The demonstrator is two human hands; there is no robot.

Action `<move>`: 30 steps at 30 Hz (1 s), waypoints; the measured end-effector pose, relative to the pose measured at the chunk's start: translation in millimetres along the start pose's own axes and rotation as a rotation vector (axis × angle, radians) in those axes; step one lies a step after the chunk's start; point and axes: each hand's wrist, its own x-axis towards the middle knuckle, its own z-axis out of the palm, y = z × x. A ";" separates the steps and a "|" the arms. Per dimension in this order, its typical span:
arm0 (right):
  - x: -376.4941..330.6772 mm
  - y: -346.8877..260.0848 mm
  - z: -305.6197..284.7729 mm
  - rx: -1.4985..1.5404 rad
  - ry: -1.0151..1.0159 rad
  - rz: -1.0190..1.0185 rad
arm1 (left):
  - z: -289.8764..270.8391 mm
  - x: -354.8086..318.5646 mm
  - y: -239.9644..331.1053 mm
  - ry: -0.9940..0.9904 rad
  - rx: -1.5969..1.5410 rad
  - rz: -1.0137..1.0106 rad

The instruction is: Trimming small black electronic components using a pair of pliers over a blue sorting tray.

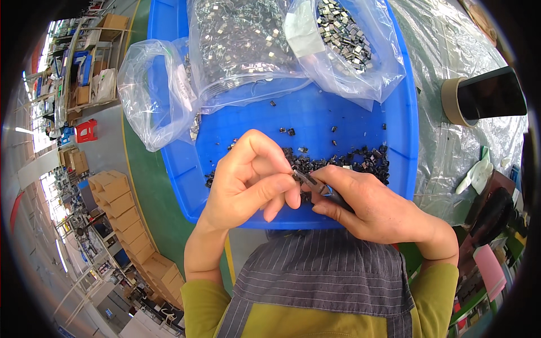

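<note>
My left hand is closed in a pinch, its thumb and forefinger tips on a small dark part that is mostly hidden. My right hand is wrapped round small cutting pliers with dark grips and a bit of blue. The pliers' jaws meet the part at my left fingertips; whether they are closed on it I cannot tell. Both hands are above the near side of a blue plastic bin. Under and beyond them lies a heap of small black and metal pieces.
At the bin's far side lie a clear bag of small metal-and-black parts, an open bag of silvery parts and a crumpled clear bag. A tape roll and a black phone-like object are at right. Cardboard boxes line the left.
</note>
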 end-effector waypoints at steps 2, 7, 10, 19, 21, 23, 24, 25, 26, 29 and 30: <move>0.6 -2.8 -2.9 0.009 -0.042 0.036 | -2.4 0.5 -1.2 -0.009 -0.002 0.001; -0.8 -2.1 -3.6 0.049 -0.095 0.071 | -2.0 1.1 -3.4 -0.029 -0.057 0.016; -2.1 -1.6 -3.3 0.047 -0.098 0.077 | -0.4 1.7 -3.6 -0.033 -0.046 0.023; -1.0 -1.4 -2.5 -0.013 -0.043 0.064 | 4.9 1.2 2.8 0.068 0.152 -0.056; -1.6 -0.6 -1.3 -0.003 -0.048 0.061 | 0.4 -1.2 -0.5 0.004 0.373 0.024; -1.8 0.7 -1.4 0.009 -0.041 0.063 | 3.6 0.2 1.2 0.041 0.404 0.040; -2.0 1.0 -1.5 0.021 -0.033 0.063 | 3.7 0.4 1.9 0.036 0.405 0.052; -2.0 0.7 -1.6 0.021 -0.035 0.064 | 3.3 0.2 1.9 0.032 0.408 0.064; -2.2 -0.1 -2.0 0.010 -0.036 0.067 | 3.0 -0.3 1.1 0.033 0.406 0.063; -0.9 0.7 -0.1 0.009 -0.012 0.046 | 2.6 -1.7 -5.3 0.064 0.382 0.065; -0.6 0.9 0.7 0.020 0.016 0.020 | 2.4 -0.7 -10.4 0.098 0.591 0.221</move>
